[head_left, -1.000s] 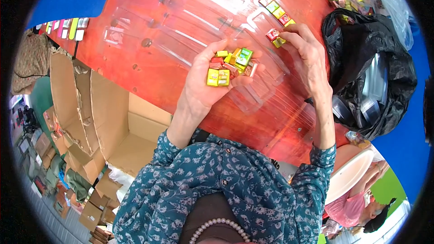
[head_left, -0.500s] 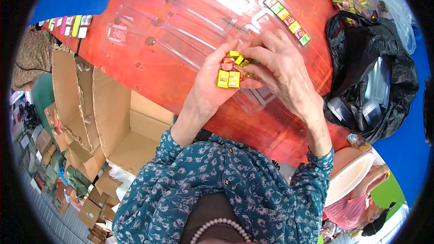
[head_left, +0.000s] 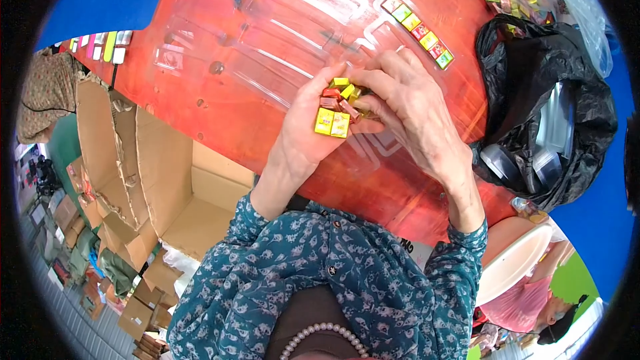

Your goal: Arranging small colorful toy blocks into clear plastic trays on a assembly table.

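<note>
My left hand (head_left: 303,123) is palm up, its fingers curled around several small wrapped blocks. Two yellow wrapped blocks (head_left: 332,122) lie side by side near the heel of the palm. Above them sit red wrapped blocks (head_left: 330,98) and more yellow ones, loosely heaped. My right hand (head_left: 417,103) reaches in from the right, thumb and fingers pinched on a yellow wrapped block at the heap's edge; its fingers partly cover the block. Just beyond my hands, a clear plastic tray (head_left: 280,47) lies on the red table, and a row of colourful wrapped blocks (head_left: 419,30) fills one narrow slot.
A black plastic bag (head_left: 500,87) with clear plastic pieces stands on the right. Behind it, a clear bag (head_left: 567,0) lies by more small blocks. An open cardboard box (head_left: 167,180) is at the left below the red table (head_left: 180,103). A person in pink (head_left: 517,303) is at lower right.
The view has shifted slightly, and both hands appear a little further left. In my left palm the red blocks have moved; one now lies slanted near my right fingertips.
</note>
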`<state>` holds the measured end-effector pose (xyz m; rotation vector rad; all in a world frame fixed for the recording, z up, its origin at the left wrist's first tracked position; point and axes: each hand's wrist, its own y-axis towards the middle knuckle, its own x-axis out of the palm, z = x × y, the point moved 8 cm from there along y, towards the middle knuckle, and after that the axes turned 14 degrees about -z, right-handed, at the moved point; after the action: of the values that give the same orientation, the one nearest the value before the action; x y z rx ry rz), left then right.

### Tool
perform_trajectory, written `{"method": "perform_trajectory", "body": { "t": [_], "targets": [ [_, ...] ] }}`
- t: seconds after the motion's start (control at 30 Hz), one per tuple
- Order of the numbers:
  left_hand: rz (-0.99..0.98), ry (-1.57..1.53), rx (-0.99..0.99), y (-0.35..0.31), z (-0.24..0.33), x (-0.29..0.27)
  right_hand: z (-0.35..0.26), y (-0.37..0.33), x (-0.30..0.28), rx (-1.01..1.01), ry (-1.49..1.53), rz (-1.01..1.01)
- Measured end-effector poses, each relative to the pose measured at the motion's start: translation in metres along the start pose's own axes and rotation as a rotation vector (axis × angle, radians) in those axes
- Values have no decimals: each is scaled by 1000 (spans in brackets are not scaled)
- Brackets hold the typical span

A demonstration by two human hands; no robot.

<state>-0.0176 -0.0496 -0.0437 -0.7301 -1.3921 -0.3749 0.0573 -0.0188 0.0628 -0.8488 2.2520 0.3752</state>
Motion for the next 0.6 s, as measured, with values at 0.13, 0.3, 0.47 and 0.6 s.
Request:
{"method": "perform_trajectory", "body": {
  "t": [0.13,0.3,0.47,0.6],
  "targets": [
    [59,-8,-20,0,-2,-2,0,0,0,-48,-43,-52],
    [66,20,-25,1,-1,-2,16,3,1,-23,117,-31],
    [-15,73,-32,7,3,4,62,-21,-18,151,977,460],
    [-83,45,-37,7,6,11,100,-50,-40,238,1014,669]
  ]
}}
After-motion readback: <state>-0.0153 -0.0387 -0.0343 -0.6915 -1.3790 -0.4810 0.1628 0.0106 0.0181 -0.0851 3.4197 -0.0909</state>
